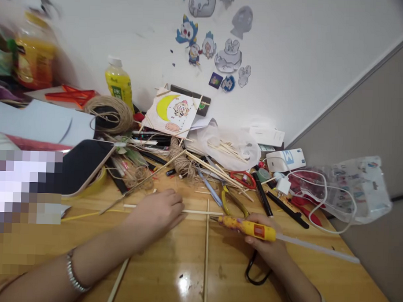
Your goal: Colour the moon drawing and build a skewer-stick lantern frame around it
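Note:
My left hand [158, 211] lies knuckles up on the wooden table [171, 264], fingers curled down onto a thin horizontal wooden stick [199, 211]. That stick crosses a long vertical stick [206, 257] just right of my fingers. My right hand [264, 241] grips a yellow glue gun [248, 227], nozzle pointing left close to the crossing. A translucent glue stick [317, 248] juts from the gun's back toward the right, and a black cord [255, 272] loops below my wrist.
Clutter fills the back of the table: a twine roll [108, 114], a tablet [84, 164], a drawing of a moon [173, 112], bundled sticks [217, 169], pliers [231, 198], red scissors [243, 179], pens, a white charger [285, 160], plastic bags [348, 187]. A yellow drink bottle [119, 84] stands by the wall.

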A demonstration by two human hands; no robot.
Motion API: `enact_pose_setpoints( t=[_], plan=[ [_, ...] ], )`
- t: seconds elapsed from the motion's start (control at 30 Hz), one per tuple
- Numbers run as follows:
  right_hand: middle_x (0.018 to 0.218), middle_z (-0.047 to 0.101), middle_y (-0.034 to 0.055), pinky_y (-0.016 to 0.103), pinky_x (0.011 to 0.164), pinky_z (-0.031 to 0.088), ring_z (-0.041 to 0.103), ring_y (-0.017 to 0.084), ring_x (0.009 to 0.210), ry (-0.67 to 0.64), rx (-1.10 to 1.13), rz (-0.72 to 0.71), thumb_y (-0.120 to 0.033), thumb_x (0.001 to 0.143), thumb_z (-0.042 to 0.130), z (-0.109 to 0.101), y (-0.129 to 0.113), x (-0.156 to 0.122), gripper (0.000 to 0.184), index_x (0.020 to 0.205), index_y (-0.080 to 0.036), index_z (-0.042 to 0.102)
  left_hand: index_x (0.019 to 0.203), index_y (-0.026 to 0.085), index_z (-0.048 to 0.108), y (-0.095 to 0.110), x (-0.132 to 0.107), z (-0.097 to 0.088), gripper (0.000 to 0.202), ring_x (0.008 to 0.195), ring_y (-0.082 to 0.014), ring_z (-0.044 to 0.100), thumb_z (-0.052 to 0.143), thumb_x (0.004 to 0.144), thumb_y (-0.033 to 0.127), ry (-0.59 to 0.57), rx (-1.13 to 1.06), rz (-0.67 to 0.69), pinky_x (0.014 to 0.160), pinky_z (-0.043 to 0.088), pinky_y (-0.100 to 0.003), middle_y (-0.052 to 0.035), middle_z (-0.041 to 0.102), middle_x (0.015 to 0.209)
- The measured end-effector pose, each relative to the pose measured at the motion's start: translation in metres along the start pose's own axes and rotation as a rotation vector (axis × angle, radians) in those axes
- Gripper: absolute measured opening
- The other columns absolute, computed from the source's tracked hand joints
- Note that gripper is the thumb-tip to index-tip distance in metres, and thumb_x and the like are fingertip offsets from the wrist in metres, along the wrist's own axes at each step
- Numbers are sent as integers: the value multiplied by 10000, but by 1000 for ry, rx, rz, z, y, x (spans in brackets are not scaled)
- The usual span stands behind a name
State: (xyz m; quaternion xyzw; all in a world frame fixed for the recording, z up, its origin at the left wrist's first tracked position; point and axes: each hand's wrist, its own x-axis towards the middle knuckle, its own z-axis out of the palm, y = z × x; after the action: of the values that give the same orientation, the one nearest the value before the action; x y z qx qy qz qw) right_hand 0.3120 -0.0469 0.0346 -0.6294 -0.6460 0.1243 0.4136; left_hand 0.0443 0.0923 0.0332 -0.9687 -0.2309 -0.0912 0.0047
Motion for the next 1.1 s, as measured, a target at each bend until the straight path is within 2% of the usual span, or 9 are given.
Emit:
enact_pose_setpoints(
  t=[0.17, 0.27, 0.43, 0.57, 0.73, 0.93, 1.1],
  plan=[
    [613, 686, 40, 285, 518, 473, 626, 199, 557, 1, 1, 39, -689, 671, 632, 3, -2, -1, 474, 706, -225, 722, 828, 159, 657, 1, 1, 0, 309, 838, -221, 589, 420, 957, 311, 0, -1, 6, 687, 450, -315, -68, 664, 863],
    [633, 697, 49, 303, 552, 484, 640, 218, 587, 2, -2, 54, -686, 666, 636, 3, -3, -1, 474, 724, -225, 730, 815, 163, 655, 1, 1, -1, 333, 837, -212, 569, 400, 962, 320, 42, -28, 12, 681, 437, -308, -70, 642, 869],
    [665, 697, 46, 312, 560, 473, 634, 223, 608, -67, -38, 37, -631, 699, 635, 2, -1, -2, 415, 766, -237, 745, 769, 165, 646, 2, 2, -3, 319, 804, -219, 531, 434, 944, 327, 120, -38, 26, 692, 423, -334, -77, 581, 830],
    [644, 688, 43, 326, 562, 461, 629, 233, 601, -48, -111, 35, -656, 685, 626, 1, 1, -2, 440, 736, -230, 722, 752, 166, 638, 2, 3, -2, 312, 747, -205, 540, 435, 945, 303, 103, 15, 34, 663, 412, -323, -61, 576, 754],
    [617, 663, 39, 322, 532, 445, 609, 218, 567, -51, -120, 14, -667, 699, 609, 0, -2, 1, 461, 692, -211, 683, 817, 162, 638, 0, 2, 1, 298, 719, -204, 566, 425, 951, 322, 55, 54, 28, 611, 396, -308, -65, 620, 780],
    [623, 651, 37, 321, 534, 439, 589, 206, 561, -53, -126, 26, -617, 719, 624, 0, -3, 0, 419, 707, -202, 680, 781, 165, 621, 0, 1, 3, 354, 690, -188, 555, 362, 971, 312, 108, 13, 46, 604, 391, -299, -57, 601, 750],
    [659, 677, 41, 321, 562, 454, 612, 213, 596, -64, -125, 29, -582, 717, 640, 0, 0, -1, 377, 730, -209, 691, 768, 173, 620, -1, 2, 5, 302, 658, -178, 544, 404, 959, 263, 104, 101, 79, 570, 368, -290, -41, 593, 727]
  ],
)
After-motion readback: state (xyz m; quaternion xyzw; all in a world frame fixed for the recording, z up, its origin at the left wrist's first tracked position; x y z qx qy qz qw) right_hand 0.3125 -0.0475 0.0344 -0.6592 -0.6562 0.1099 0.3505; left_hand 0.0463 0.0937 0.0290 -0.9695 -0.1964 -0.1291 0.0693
